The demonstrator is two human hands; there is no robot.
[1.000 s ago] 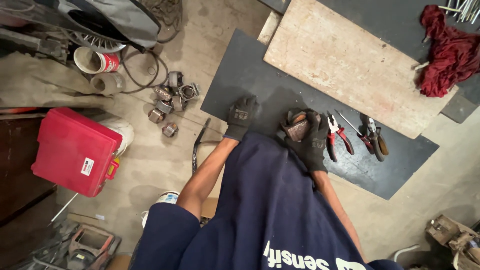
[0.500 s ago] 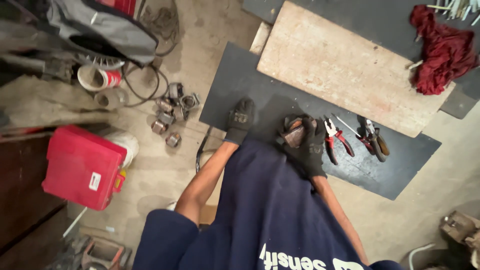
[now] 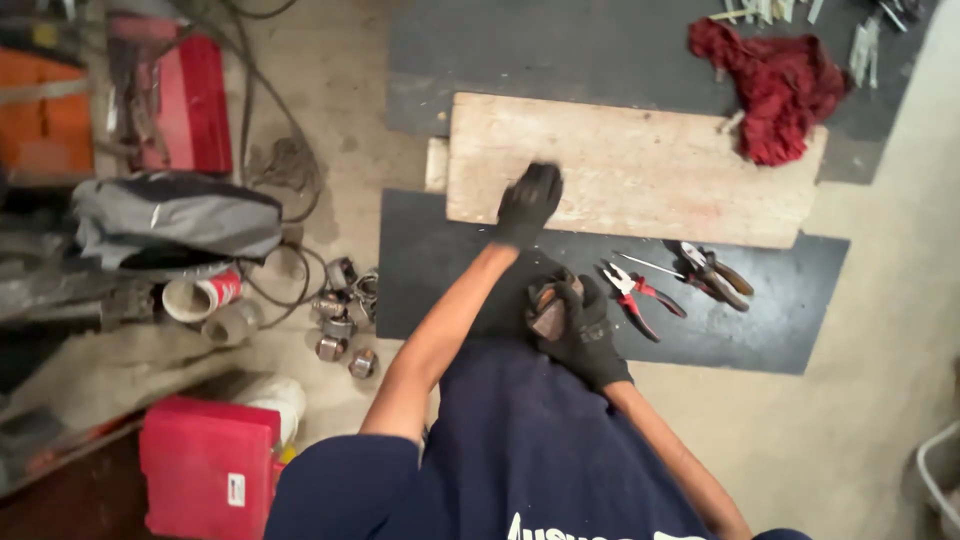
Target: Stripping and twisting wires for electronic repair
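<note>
I wear black gloves on both hands. My left hand [image 3: 528, 203] reaches forward over the near left edge of a pale wooden board [image 3: 640, 170]; it looks blurred and holds nothing I can see. My right hand [image 3: 583, 325] stays close to my body and grips a small rusty brown metal part [image 3: 550, 312] over the dark mat [image 3: 450, 260]. Red-handled pliers [image 3: 636, 296] and a second pair of pliers [image 3: 715, 272] lie on the mat just right of my right hand.
A dark red rag [image 3: 780, 85] lies at the board's far right end. Several metal rings [image 3: 340, 320] sit on the concrete floor at left, near a red-and-white cup [image 3: 200, 297], a grey bag [image 3: 175, 215] and a red case [image 3: 205, 465].
My left hand has moved forward from the dark mat to the wooden board's edge. The camera has tilted forward, showing more of the board. My right hand has kept hold of the part.
</note>
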